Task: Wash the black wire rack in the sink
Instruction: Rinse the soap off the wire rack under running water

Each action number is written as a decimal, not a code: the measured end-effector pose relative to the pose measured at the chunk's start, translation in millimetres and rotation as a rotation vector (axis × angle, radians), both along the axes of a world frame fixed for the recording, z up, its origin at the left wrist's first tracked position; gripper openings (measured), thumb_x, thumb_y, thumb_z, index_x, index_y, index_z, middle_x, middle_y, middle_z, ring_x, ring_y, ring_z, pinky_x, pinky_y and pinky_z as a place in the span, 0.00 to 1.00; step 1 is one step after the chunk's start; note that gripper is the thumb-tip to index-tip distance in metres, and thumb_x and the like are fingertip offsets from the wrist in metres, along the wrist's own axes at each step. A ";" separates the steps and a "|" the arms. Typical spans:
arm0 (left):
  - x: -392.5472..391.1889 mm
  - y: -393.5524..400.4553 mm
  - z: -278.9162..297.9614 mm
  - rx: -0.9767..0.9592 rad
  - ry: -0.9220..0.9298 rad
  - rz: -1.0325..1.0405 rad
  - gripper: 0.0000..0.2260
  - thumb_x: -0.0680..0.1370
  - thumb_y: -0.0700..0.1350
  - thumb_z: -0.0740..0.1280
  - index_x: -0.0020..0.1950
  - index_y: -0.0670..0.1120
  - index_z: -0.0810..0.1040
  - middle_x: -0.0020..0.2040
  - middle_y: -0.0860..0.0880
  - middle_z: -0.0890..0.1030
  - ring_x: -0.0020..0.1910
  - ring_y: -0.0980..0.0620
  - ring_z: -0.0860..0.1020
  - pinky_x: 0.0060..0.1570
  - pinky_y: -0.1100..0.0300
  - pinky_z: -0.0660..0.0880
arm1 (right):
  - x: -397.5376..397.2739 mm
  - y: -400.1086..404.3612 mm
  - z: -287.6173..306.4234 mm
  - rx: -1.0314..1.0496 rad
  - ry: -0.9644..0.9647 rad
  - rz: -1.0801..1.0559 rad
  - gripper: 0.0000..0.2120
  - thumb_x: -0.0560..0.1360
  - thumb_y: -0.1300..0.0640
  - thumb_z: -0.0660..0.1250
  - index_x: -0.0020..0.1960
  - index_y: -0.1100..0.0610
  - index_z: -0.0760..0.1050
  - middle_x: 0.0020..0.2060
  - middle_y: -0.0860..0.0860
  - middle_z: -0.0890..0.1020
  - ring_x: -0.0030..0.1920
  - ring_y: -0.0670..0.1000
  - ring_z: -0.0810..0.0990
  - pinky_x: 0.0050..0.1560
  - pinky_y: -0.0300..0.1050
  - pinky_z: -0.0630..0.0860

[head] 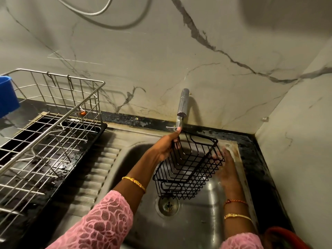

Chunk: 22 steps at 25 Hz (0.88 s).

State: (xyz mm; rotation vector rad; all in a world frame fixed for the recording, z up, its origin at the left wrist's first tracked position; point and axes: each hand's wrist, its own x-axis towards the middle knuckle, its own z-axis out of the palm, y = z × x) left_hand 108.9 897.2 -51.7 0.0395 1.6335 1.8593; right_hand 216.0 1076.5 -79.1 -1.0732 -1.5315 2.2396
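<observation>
A black wire rack (188,168) hangs tilted over the steel sink (201,218), its long side sloping down toward the drain (167,205). My left hand (166,146) grips the rack's upper left rim, just below the tap. My right hand (225,168) is blurred with motion and lies against the rack's right side with the fingers spread; part of it shows through the wires. The steel tap (182,108) stands at the back of the sink, above the rack. I cannot tell whether water runs from it.
A steel wire dish drainer (52,130) sits on a black tray on the left. A blue container (8,96) shows at the far left edge. The ribbed draining board (100,169) lies between drainer and basin. Marble walls close in behind and to the right.
</observation>
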 end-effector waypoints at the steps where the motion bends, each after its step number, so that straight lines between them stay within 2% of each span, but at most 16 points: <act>1: 0.1 -4.1 -0.4 0.010 0.008 0.008 0.20 0.78 0.57 0.62 0.61 0.44 0.74 0.43 0.48 0.72 0.43 0.51 0.72 0.46 0.58 0.70 | 1.2 -4.3 7.4 0.123 -0.003 -0.028 0.18 0.76 0.46 0.61 0.63 0.52 0.73 0.58 0.51 0.77 0.59 0.54 0.74 0.56 0.50 0.71; 2: -0.2 -6.9 -1.0 0.015 0.018 -0.001 0.21 0.78 0.57 0.62 0.63 0.43 0.72 0.41 0.48 0.72 0.42 0.51 0.71 0.45 0.58 0.69 | -0.3 -8.0 16.8 0.353 -0.001 -0.029 0.17 0.76 0.47 0.63 0.61 0.53 0.74 0.59 0.52 0.77 0.58 0.53 0.74 0.57 0.52 0.72; 4: -1.7 -9.5 -2.7 -0.007 0.051 -0.047 0.21 0.77 0.58 0.62 0.61 0.44 0.73 0.37 0.50 0.71 0.39 0.52 0.70 0.45 0.58 0.68 | -5.2 -21.6 39.4 0.788 0.093 0.043 0.14 0.74 0.52 0.67 0.58 0.53 0.75 0.58 0.52 0.77 0.54 0.51 0.76 0.52 0.49 0.77; 5: -0.4 -9.4 -1.8 -0.032 0.074 -0.085 0.20 0.76 0.60 0.61 0.58 0.45 0.74 0.35 0.51 0.71 0.39 0.53 0.70 0.44 0.58 0.67 | -9.5 -31.6 52.9 0.875 0.151 0.150 0.13 0.74 0.54 0.67 0.58 0.52 0.75 0.57 0.49 0.77 0.53 0.50 0.77 0.48 0.45 0.77; 7: 3.1 -6.5 0.9 -0.068 0.131 -0.164 0.18 0.78 0.60 0.60 0.54 0.47 0.76 0.31 0.52 0.69 0.36 0.53 0.68 0.42 0.58 0.66 | -25.0 -44.6 68.6 0.938 0.133 0.473 0.11 0.74 0.53 0.65 0.56 0.48 0.75 0.53 0.46 0.76 0.49 0.48 0.76 0.45 0.43 0.75; 9: 6.5 -4.1 5.1 -0.047 0.159 -0.169 0.15 0.81 0.56 0.57 0.52 0.48 0.78 0.30 0.53 0.68 0.33 0.54 0.67 0.39 0.59 0.65 | -40.1 -45.7 75.0 0.996 0.000 0.711 0.07 0.75 0.50 0.61 0.46 0.47 0.77 0.45 0.48 0.80 0.44 0.49 0.77 0.45 0.46 0.74; 11: 7.5 -4.6 6.3 0.012 0.128 -0.084 0.14 0.82 0.52 0.56 0.48 0.48 0.77 0.29 0.52 0.67 0.31 0.55 0.66 0.37 0.60 0.66 | -48.4 -40.9 76.2 1.000 -0.052 0.743 0.12 0.73 0.48 0.58 0.37 0.51 0.76 0.36 0.51 0.80 0.38 0.50 0.76 0.44 0.49 0.73; 13: 6.0 -10.3 6.2 0.082 0.078 0.031 0.13 0.81 0.48 0.56 0.47 0.46 0.78 0.29 0.52 0.68 0.31 0.55 0.67 0.38 0.59 0.68 | -52.9 -43.7 81.0 0.990 -0.044 0.749 0.14 0.74 0.51 0.59 0.32 0.52 0.74 0.29 0.48 0.75 0.33 0.48 0.72 0.40 0.46 0.69; 16: 0.0 -24.1 3.6 0.143 -0.033 0.130 0.17 0.80 0.49 0.56 0.34 0.46 0.75 0.26 0.50 0.73 0.32 0.52 0.71 0.41 0.57 0.70 | -65.3 -59.9 90.1 1.003 -0.029 0.846 0.14 0.75 0.53 0.61 0.31 0.53 0.74 0.29 0.47 0.74 0.33 0.47 0.71 0.40 0.45 0.68; 18: -3.1 -34.5 1.8 0.166 -0.070 0.152 0.24 0.80 0.51 0.57 0.24 0.47 0.74 0.26 0.48 0.75 0.35 0.49 0.74 0.44 0.55 0.71 | -75.6 -69.6 91.6 1.022 -0.025 0.891 0.17 0.71 0.48 0.62 0.33 0.60 0.76 0.31 0.52 0.76 0.34 0.49 0.72 0.42 0.47 0.70; 19: -4.1 -40.3 1.5 0.168 -0.072 0.142 0.26 0.80 0.52 0.56 0.23 0.47 0.74 0.29 0.46 0.77 0.38 0.47 0.75 0.46 0.54 0.71 | -79.6 -73.2 90.8 1.032 -0.026 0.891 0.21 0.68 0.44 0.62 0.33 0.63 0.75 0.31 0.53 0.76 0.34 0.50 0.72 0.42 0.48 0.70; 20: -5.5 -44.6 0.1 0.149 -0.063 0.108 0.26 0.80 0.54 0.55 0.25 0.47 0.77 0.33 0.44 0.79 0.42 0.46 0.76 0.47 0.53 0.71 | -82.2 -74.5 89.2 1.040 -0.037 0.881 0.23 0.66 0.41 0.61 0.32 0.62 0.75 0.29 0.53 0.75 0.32 0.50 0.72 0.41 0.48 0.71; 22: -9.2 -51.1 -7.4 0.081 -0.060 0.031 0.24 0.81 0.57 0.52 0.40 0.44 0.80 0.44 0.42 0.81 0.49 0.44 0.77 0.50 0.51 0.72 | -80.7 -74.6 89.4 1.042 -0.046 0.846 0.20 0.68 0.43 0.62 0.27 0.58 0.72 0.23 0.48 0.73 0.28 0.49 0.69 0.39 0.47 0.71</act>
